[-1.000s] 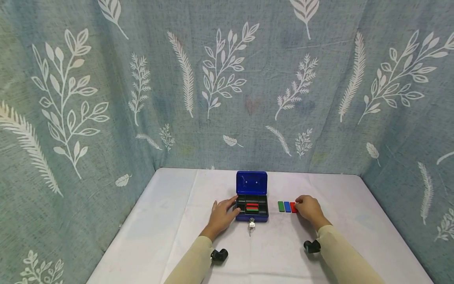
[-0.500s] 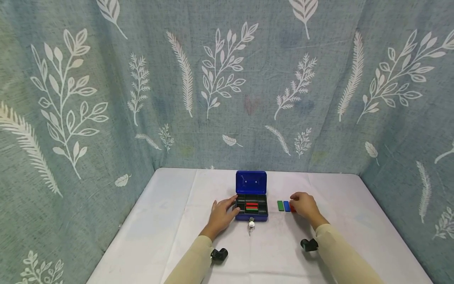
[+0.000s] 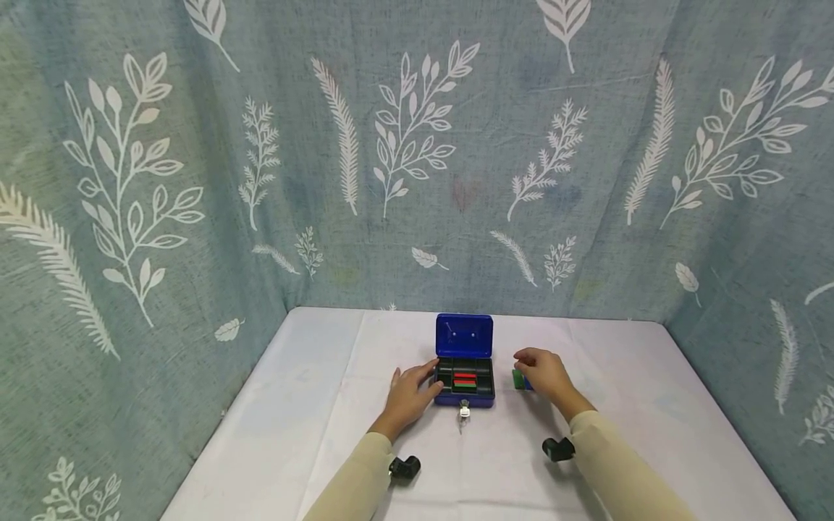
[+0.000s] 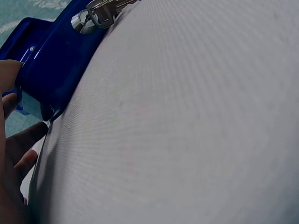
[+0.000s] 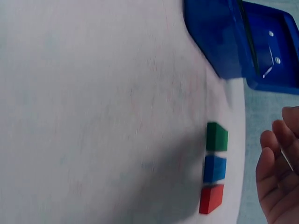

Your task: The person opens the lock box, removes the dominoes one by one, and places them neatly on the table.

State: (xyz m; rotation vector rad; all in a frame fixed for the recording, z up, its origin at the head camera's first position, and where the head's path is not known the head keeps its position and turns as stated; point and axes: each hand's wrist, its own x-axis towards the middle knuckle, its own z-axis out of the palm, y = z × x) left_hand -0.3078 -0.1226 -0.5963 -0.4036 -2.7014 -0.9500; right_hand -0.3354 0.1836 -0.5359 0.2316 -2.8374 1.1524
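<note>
A blue cash box (image 3: 465, 399) stands with its lid (image 3: 464, 336) raised. Red and green blocks (image 3: 465, 380) lie in its black inner tray (image 3: 483, 376). At the box's left side is my left hand (image 3: 408, 394), fingers spread, thumb and a fingertip touching the rim. My right hand (image 3: 546, 373) hovers right of the box with loosely bent fingers and nothing seen between them. Beneath it, a green block (image 5: 217, 136), a blue block (image 5: 214, 169) and a red block (image 5: 211, 199) lie in a row on the table; in the head view the hand covers the red one.
Keys (image 4: 106, 13) hang from the lock (image 4: 84, 21) on the box's front. A white cloth covers the table (image 3: 339, 434). Leaf-patterned curtains (image 3: 417, 145) enclose its back and sides.
My right hand has moved left, from beside the red block to above the green and blue blocks. The left hand stays at the box's side.
</note>
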